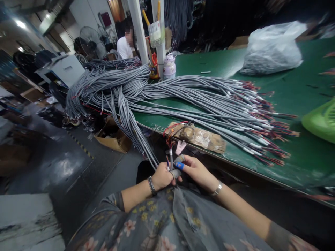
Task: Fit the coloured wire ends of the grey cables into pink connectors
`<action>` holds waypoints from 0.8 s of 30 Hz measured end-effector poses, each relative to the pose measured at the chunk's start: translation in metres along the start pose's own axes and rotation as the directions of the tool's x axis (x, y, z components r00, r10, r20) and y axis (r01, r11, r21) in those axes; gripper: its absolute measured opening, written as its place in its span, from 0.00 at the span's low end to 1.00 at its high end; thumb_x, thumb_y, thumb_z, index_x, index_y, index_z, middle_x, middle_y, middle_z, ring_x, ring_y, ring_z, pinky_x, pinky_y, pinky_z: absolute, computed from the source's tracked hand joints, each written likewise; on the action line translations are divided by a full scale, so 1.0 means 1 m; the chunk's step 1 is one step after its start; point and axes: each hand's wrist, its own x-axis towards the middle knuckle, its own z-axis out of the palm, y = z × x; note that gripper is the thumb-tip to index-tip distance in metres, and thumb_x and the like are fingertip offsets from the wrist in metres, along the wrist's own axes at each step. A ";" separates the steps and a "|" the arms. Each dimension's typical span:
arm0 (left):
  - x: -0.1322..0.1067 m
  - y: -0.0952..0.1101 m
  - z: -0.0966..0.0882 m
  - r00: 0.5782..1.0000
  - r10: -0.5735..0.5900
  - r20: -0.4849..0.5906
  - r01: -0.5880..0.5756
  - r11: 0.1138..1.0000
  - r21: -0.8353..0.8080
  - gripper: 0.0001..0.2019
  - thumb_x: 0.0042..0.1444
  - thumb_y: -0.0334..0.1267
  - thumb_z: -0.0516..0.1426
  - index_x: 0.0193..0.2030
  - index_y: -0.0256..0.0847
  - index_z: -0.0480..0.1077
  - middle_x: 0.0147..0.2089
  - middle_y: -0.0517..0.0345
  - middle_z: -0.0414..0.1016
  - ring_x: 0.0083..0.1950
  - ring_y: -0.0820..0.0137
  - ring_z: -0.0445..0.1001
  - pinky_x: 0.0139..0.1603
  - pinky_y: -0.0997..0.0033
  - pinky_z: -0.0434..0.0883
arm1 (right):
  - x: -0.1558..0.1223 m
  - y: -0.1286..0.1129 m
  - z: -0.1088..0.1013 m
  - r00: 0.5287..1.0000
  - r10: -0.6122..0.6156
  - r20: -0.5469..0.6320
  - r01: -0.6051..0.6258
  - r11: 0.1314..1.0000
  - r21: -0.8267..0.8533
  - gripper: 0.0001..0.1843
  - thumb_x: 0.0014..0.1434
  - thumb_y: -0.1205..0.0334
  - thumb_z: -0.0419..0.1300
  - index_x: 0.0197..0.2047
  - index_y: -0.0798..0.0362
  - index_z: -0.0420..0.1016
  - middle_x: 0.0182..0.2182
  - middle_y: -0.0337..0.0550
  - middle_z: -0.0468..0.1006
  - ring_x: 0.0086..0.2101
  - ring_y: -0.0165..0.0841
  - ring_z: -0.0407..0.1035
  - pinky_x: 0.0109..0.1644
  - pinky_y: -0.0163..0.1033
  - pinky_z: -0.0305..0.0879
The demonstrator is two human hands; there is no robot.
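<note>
Just above my lap, my left hand (162,175) is closed around a grey cable (171,162). The cable's end points up, with a white band and thin reddish wires fanning out. A second short end with dark wires shows beside it. My right hand (199,171) meets the left, its thumb and fingers curled together close to the cable. Blue tape wraps a digit, and grey wrapping covers other fingertips. Whatever lies between those fingers is hidden. Beyond the hands, a wooden board (213,141) with wires and a lump on it rests at the bench edge, next to a pink clip-like piece (180,147).
Many grey cables (183,90) with stripped coloured ends lie across the green bench (295,167). A bundle hangs over the edge at left. A plastic bag (272,48), a green basket (321,120) and a lidded cup (169,66) stand there. An open cardboard box (112,139) sits below; a person (124,48) is behind.
</note>
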 end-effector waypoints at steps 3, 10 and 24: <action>0.000 0.000 -0.001 1.000 0.011 0.001 -0.011 1.000 -0.022 0.20 0.43 0.54 0.62 0.20 0.38 0.67 0.14 0.60 0.67 0.12 0.78 0.59 0.14 0.77 0.54 | 0.000 -0.002 -0.001 1.000 0.000 0.013 0.000 1.000 -0.031 0.14 0.44 0.52 0.70 0.27 0.52 0.75 0.23 0.37 0.76 0.22 0.29 0.66 0.30 0.38 0.63; -0.002 0.006 -0.001 0.993 0.053 -0.110 -0.069 0.987 -0.147 0.21 0.44 0.54 0.61 0.17 0.37 0.67 0.13 0.60 0.66 0.12 0.79 0.58 0.16 0.76 0.55 | 0.000 0.002 -0.010 0.998 0.013 -0.067 -0.010 0.999 0.034 0.17 0.40 0.51 0.72 0.30 0.51 0.78 0.26 0.38 0.77 0.28 0.31 0.67 0.35 0.38 0.62; 0.000 0.007 0.001 0.982 0.021 -0.185 -0.058 0.978 -0.198 0.21 0.40 0.55 0.63 0.21 0.36 0.68 0.17 0.58 0.71 0.11 0.79 0.59 0.14 0.77 0.51 | 0.001 0.008 -0.005 0.986 0.080 -0.149 -0.076 0.997 0.034 0.20 0.38 0.46 0.72 0.23 0.53 0.73 0.19 0.36 0.71 0.23 0.27 0.59 0.30 0.36 0.56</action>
